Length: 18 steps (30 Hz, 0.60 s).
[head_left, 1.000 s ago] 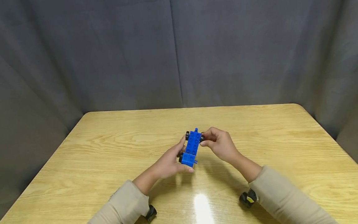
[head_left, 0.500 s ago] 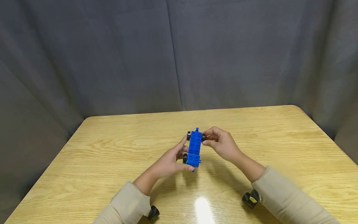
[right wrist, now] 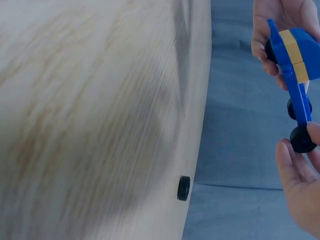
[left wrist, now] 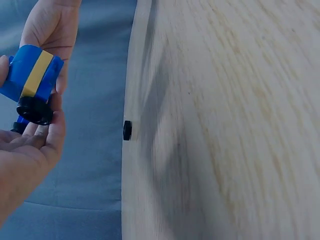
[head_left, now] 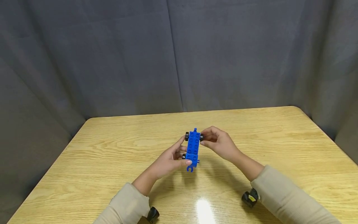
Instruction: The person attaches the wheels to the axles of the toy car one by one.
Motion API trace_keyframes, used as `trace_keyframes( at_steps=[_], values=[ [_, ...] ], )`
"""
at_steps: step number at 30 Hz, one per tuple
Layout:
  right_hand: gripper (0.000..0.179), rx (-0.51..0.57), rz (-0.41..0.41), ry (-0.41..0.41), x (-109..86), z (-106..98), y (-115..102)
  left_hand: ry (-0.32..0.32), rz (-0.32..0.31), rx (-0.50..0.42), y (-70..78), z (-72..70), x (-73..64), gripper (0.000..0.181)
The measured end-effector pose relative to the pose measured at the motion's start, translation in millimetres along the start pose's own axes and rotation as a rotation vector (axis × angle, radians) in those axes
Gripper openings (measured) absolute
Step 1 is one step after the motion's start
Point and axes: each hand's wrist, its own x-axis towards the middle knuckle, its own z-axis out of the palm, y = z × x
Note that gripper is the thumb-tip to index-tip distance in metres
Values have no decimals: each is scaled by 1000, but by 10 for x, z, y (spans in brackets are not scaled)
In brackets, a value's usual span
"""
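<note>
A blue toy car [head_left: 193, 144] with a studded body is held above the table, its near end closer to me. My left hand [head_left: 167, 161] grips that near end, thumb on top and fingers beneath and beside it. With thumb and fingertips, my right hand [head_left: 221, 143] pinches a black wheel [head_left: 201, 137] at the car's far right corner. Black wheels also sit at the far left corner and the near left corner [head_left: 183, 156]. At the near right side, a short blue axle end [head_left: 198, 161] sticks out bare. A yellow layer [left wrist: 37, 74] shows in the left wrist view.
A loose black wheel [right wrist: 183, 188] stands on the wooden table [head_left: 112, 149] in both wrist views; I cannot make it out in the head view. Grey curtain [head_left: 126, 62] surrounds the table's far and side edges. Black wrist cameras [head_left: 250, 198] hang below both sleeves.
The car has tilted and shifted slightly left, so the blue hook at its near end now shows. My left thumb has moved up onto its top. The right hand keeps its pinch on the wheel.
</note>
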Motion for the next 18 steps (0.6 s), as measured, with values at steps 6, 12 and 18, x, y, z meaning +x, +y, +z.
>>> trace_keyframes(
  at_steps=[6,12,18],
  values=[
    [26,-6,-9,-9,40,-21,-15,-6,-3,-57,-21,-24,2,77],
    [26,-1,-2,-6,65,-40,-1,-17,6,-157,-51,-36,10,77],
    [27,-16,13,-6,70,-75,58,49,-30,-183,-52,-51,-12,78]
  ],
)
